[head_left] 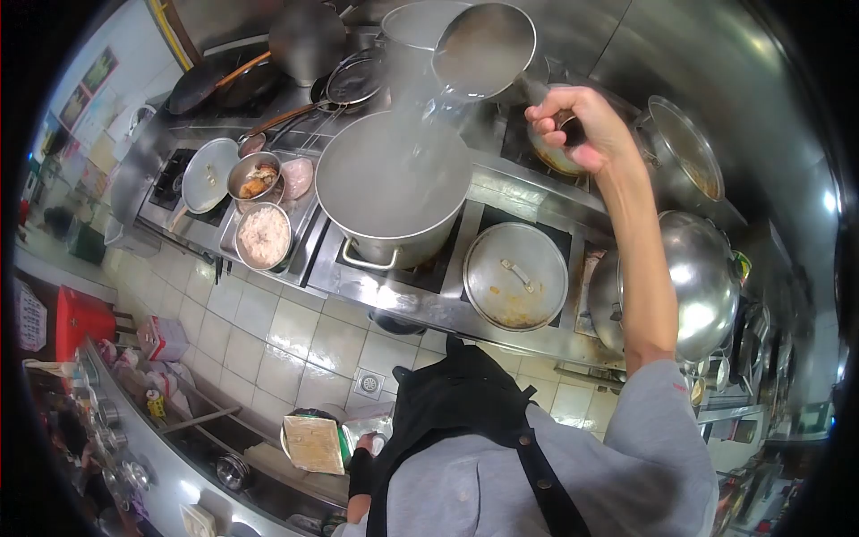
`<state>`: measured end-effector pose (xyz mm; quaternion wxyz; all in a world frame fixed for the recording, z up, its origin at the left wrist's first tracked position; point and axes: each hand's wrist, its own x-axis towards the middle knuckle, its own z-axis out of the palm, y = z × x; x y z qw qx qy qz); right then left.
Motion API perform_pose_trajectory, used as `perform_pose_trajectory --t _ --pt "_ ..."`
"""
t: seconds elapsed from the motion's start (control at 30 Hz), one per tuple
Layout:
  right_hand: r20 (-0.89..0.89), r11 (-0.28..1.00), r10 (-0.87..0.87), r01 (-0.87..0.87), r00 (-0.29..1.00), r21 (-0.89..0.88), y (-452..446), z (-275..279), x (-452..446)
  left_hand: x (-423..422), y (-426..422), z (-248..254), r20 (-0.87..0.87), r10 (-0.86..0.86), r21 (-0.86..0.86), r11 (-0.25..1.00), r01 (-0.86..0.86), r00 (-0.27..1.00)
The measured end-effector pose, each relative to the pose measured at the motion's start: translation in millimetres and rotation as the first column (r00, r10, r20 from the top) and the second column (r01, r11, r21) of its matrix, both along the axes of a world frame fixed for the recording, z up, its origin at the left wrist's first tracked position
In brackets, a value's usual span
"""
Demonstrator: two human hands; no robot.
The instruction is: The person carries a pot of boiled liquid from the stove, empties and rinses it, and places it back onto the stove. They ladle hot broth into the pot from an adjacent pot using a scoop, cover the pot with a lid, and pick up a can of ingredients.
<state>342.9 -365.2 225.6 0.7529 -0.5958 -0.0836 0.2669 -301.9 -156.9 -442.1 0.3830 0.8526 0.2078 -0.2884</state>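
Note:
My right hand [577,130] is closed around the dark handle of a saucepan [484,52]. The saucepan is tilted, and clear liquid [437,107] falls from its rim into a large steaming stockpot [394,228] on the stove. Low by my body, my left hand [365,442] shows only in part, with a black band on the wrist. It is beside a shiny metal piece [374,428] and near a wooden board [315,444]. Its fingers are too small and covered to make out. A lidded pot [515,276] sits right of the stockpot.
Left of the stockpot stand a bowl of pale shredded food [264,236], a bowl of browned food [255,179] and a frying pan [206,175]. Woks [309,36] are at the back. A large metal dome [702,286] is at the right. A counter [170,474] runs behind me.

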Motion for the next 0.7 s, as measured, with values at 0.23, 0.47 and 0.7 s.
perform_pose_trajectory --t 0.23,0.47,0.7 --pt "0.214 0.975 0.002 0.046 0.977 -0.218 11.9 -10.2 -14.0 10.6 -13.7 11.5 -0.048 0.073 -0.055 0.996 -0.075 0.996" --pt "0.475 0.848 0.215 0.078 0.853 -0.524 24.8 -28.4 -21.8 29.0 -11.4 -9.0 -0.106 0.126 -0.143 0.98 -0.141 0.986" --pt "0.746 0.711 0.353 0.356 0.565 -0.606 31.6 -43.1 -33.2 69.8 -21.2 24.8 -0.346 0.377 -0.285 0.83 -0.479 0.859"
